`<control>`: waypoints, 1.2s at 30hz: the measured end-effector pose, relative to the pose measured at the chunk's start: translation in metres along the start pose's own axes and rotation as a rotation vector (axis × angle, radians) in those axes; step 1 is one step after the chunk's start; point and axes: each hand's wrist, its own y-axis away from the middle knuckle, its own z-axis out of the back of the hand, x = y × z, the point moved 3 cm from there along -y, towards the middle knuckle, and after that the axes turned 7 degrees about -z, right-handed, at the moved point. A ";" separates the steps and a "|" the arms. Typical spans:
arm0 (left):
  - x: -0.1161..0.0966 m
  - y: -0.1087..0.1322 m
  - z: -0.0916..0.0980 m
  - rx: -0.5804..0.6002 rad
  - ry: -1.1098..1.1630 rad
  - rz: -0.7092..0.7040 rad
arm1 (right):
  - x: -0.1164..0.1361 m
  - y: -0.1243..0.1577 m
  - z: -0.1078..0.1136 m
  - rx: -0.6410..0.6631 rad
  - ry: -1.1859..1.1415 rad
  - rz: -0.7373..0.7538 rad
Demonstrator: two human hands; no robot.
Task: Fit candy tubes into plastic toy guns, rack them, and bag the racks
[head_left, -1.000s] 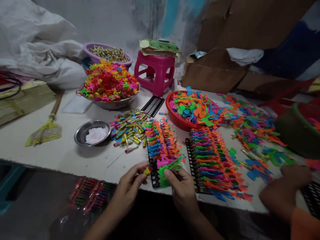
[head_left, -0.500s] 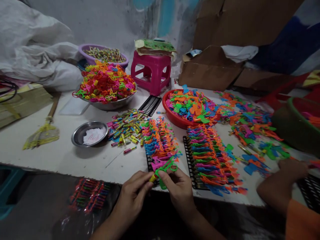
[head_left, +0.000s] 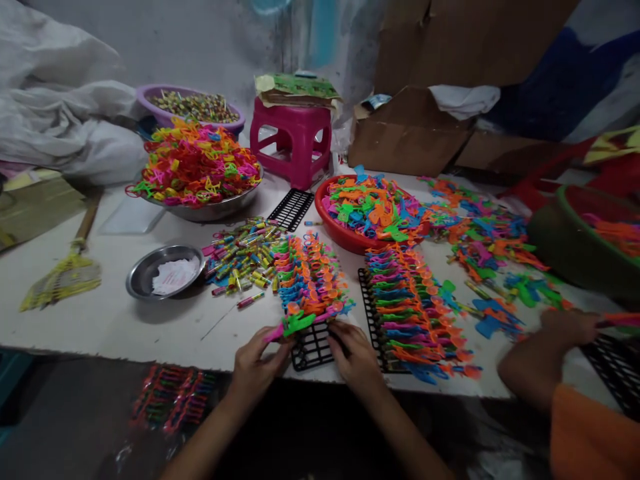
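Green toy [head_left: 299,323], black grid rack [head_left: 311,350], red bowl [head_left: 340,239] (its pieces [head_left: 375,210] orange, blue, pink, green), magenta stool [head_left: 291,140], white table [head_left: 125,320].

Near edge of table [head_left: 150,320]: left hand [head_left: 257,363] pinches a green toy piece [head_left: 299,323] by its pink end, laid across the near end of a black grid rack [head_left: 311,350]. Right hand [head_left: 353,357] has fingers down on the same rack, just beside the piece; grip unclear. Second filled rack [head_left: 413,310] to the right. Far right: another person's hand [head_left: 567,327], orange sleeve [head_left: 593,433]. Wrapped tubes [head_left: 240,257] heaped left of the racks, beside a steel dish [head_left: 143,277].
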 end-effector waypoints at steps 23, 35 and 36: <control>0.005 -0.018 -0.023 0.086 -0.387 -0.371 | -0.001 0.001 -0.015 -0.048 0.058 0.058; 0.012 -0.007 -0.035 -0.079 -0.488 -0.248 | 0.003 0.003 -0.017 -0.049 0.144 0.080; 0.012 -0.008 -0.035 -0.070 -0.493 -0.242 | 0.003 0.004 -0.017 -0.046 0.149 0.081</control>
